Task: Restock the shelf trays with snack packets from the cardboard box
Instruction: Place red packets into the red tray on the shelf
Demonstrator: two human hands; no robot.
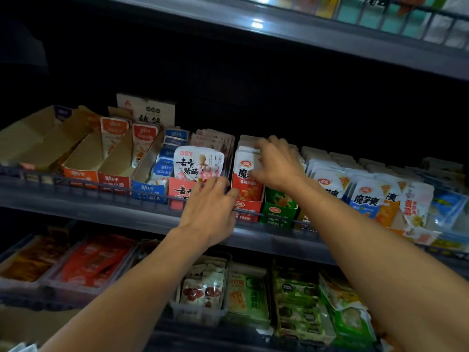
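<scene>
Working across from the left, I see the open orange trays [83, 158] sitting half empty on the middle shelf, then the blue tray [154, 171] with its packets leaning, none of which I am touching. My left hand [210, 199] rests with fingers fairly straight against the front of the pink tray [182, 189], just under the white pork-trotter packet [199, 163] that stands tilted at the front of its row; that packet looks the likeliest to tip forward over the wire rail [101, 184] if I nudge the tray. Next along, my right hand [274, 163] is curled over the top of the red-and-white konjac packets [245, 174] in the red tray [247, 209], pinching or pressing the front ones, though I cannot tell how many it holds. The row behind looks tightly packed, so forcing more in could crumple a packet or push the tray against the green tray [279, 212] beside it. Further right, the loose blue-and-orange packets [368, 199] lie heaped and overhang the rail; my right forearm passes close above them and could sweep one off. The cardboard box is not clearly in view.
</scene>
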